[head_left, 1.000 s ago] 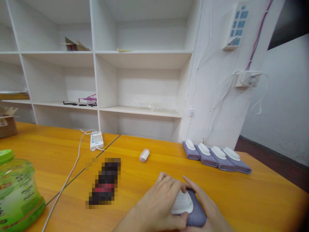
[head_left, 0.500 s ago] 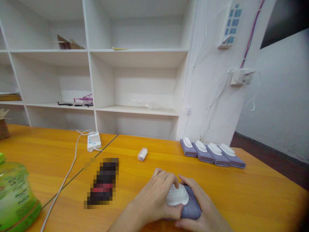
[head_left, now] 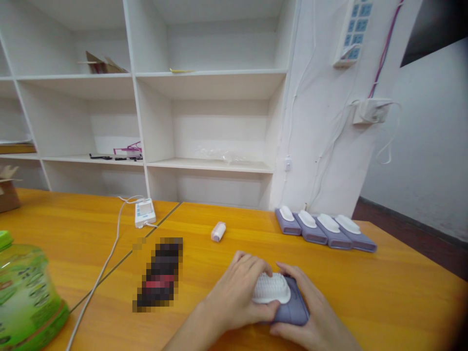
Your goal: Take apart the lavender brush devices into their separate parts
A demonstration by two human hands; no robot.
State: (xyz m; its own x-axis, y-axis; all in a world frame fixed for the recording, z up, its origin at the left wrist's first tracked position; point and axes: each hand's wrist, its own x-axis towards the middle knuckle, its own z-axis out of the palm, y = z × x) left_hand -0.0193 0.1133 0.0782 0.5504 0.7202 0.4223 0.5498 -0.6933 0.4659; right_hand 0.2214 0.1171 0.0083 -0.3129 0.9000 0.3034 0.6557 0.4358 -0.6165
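My left hand [head_left: 245, 287] is curled around a white oval brush-like piece [head_left: 272, 288] with a ribbed or bristly top, thumb at its near side and fingertips at its far edge. The white piece rests on or just above a flat purple-grey case [head_left: 298, 303]. My right hand [head_left: 310, 312] grips that case from the right, thumb at the near edge and fingers along the far side. Parts of both objects are hidden behind my left hand.
Several purple-grey cases [head_left: 312, 235] with white oval pieces on top stand in a row at the back right. A small white-pink object [head_left: 218, 231], a pixelated dark item [head_left: 161, 273], a power strip [head_left: 145, 213] with its cable, and a green bottle [head_left: 27, 297] are on the table.
The view has shifted slightly. Both hands still hold the white piece and the case, and the grip looks almost the same.
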